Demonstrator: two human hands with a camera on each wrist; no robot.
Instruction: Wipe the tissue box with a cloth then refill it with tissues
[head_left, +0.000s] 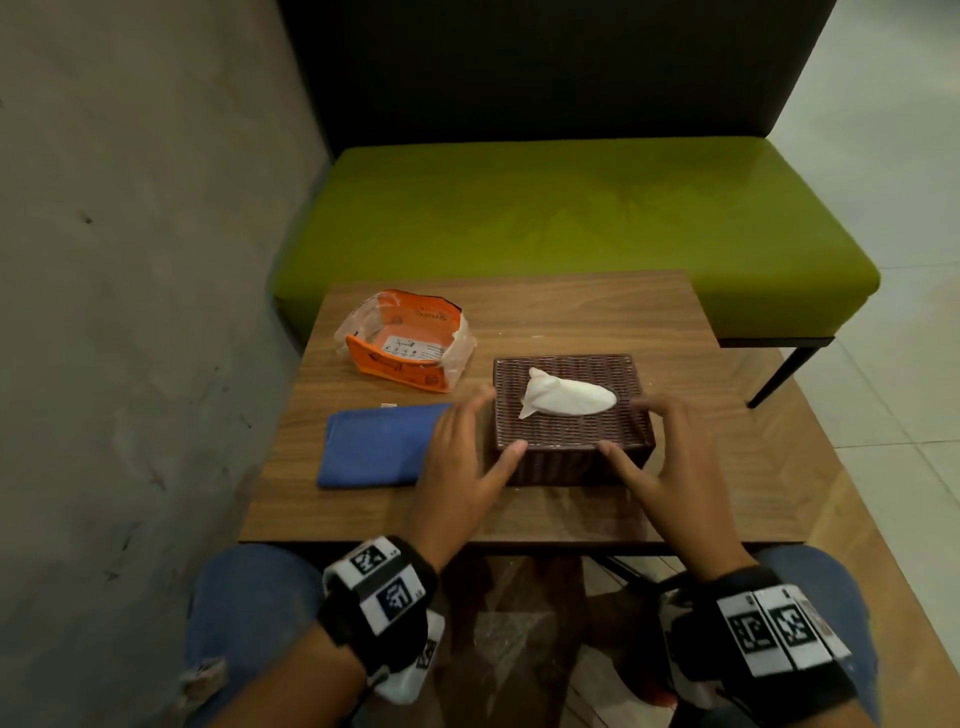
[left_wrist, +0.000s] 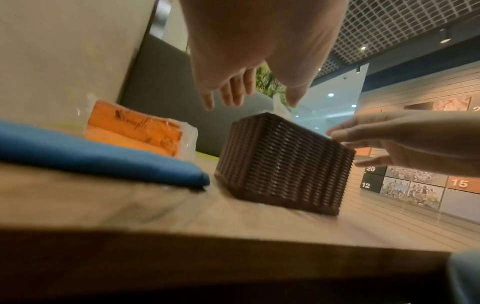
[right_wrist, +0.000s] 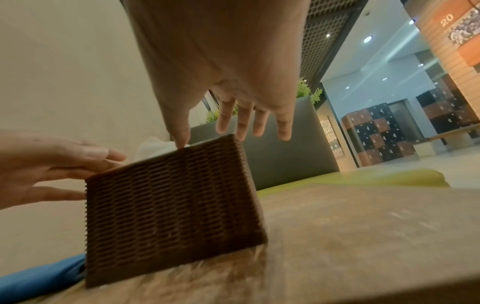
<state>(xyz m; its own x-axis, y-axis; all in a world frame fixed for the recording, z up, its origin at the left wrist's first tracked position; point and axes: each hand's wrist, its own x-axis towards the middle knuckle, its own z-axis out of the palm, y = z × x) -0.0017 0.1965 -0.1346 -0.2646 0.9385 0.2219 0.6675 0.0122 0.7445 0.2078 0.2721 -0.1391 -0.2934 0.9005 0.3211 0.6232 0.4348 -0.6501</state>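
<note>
A brown woven tissue box (head_left: 571, 431) stands in the middle of the wooden table (head_left: 519, 512), with a white tissue (head_left: 566, 397) poking out of its top slot. My left hand (head_left: 483, 431) is at the box's near left corner, fingers straight and spread, thumb at the front top edge. My right hand (head_left: 660, 441) mirrors it at the near right corner, and in the right wrist view its thumb (right_wrist: 182, 135) touches the box's (right_wrist: 171, 205) top edge. A folded blue cloth (head_left: 379, 444) lies flat just left of the box.
An opened orange and clear tissue pack (head_left: 410, 345) sits behind the cloth at the table's back left. A concrete wall (head_left: 130, 260) runs along the left side. A green bench (head_left: 571, 218) stands behind the table, and tiled floor lies to the right.
</note>
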